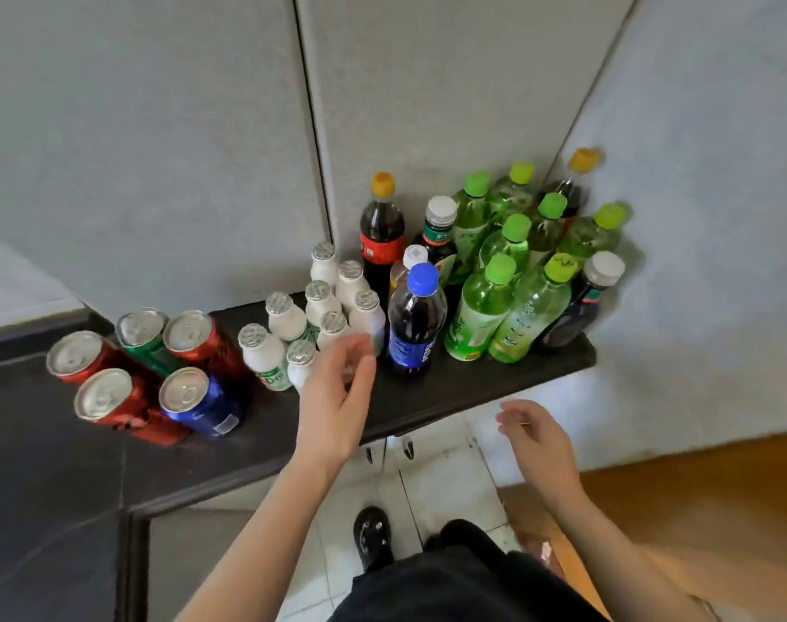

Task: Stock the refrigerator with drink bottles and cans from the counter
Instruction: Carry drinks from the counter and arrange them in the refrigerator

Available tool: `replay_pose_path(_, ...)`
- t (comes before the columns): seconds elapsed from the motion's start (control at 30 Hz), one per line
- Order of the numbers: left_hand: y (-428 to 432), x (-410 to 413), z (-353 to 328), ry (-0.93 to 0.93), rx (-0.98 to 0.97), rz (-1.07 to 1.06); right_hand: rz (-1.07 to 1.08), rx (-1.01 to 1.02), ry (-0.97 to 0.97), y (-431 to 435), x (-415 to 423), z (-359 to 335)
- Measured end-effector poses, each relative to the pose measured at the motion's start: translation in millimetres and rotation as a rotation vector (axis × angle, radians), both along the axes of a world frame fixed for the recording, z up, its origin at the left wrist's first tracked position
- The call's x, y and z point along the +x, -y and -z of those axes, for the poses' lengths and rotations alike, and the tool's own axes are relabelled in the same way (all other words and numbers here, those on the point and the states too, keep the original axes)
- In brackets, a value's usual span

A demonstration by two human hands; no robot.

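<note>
Hovering left hand point(333, 406) over white bottles point(320, 307) | fingers point(365, 379) loosely spread | right hand point(535, 437) relaxed, empty | blue label point(412, 347) blurred

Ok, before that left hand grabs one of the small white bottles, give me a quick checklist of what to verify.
1. Left hand empty: ok, open, holding nothing.
2. Right hand free: ok, open, off the counter edge.
3. Small white bottles upright: ok, clustered just beyond the left hand.
4. Room around the grab: not ok, blue-capped cola bottle stands close beside the hand.
5. Cans out of the way: ok, standing further left.
6. Refrigerator open: cannot tell, not in view.
</note>
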State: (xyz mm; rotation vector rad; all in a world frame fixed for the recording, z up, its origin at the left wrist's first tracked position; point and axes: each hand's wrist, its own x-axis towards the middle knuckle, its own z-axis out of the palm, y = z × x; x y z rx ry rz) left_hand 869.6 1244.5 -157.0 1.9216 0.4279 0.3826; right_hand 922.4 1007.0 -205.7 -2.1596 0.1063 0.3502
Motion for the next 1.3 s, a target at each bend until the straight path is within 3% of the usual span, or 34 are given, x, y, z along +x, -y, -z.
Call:
replay_pose_path(0.17, 6, 57, -20, 0.186, 0.199, 0.105, 0.09, 0.095, 0.365, -14, 44, -59)
replay_pose_path(0.33, 20, 84, -27, 0.156, 0.161, 0.207, 0.005, 0.013, 0.552, -30, 77, -95)
replay_pose_path(0.53, 26, 97, -25, 0.075, 0.026, 0.166, -0.178, -0.296, 0.568, -50, 106, -96)
replay_pose_path(0.67, 32, 95, -26, 0.079, 0.003, 0.116, -0.176, -0.324, 0.568, -57, 112, -86)
replay_pose_path(0.8, 35, 90, -26, 0.09, -0.013, 0.025, -0.274, -0.337, 0.695, -50, 114, -76)
replay_pose_path(0.9, 37, 84, -30, 0.118, -0.075, -0.068, -0.388, -0.293, 0.766, -45, 118, -67)
replay_pose_path(1.3, 42, 11, -54, 0.136, -0.237, -0.428, -0.441, 0.176, 0.605, -65, 109, -52)
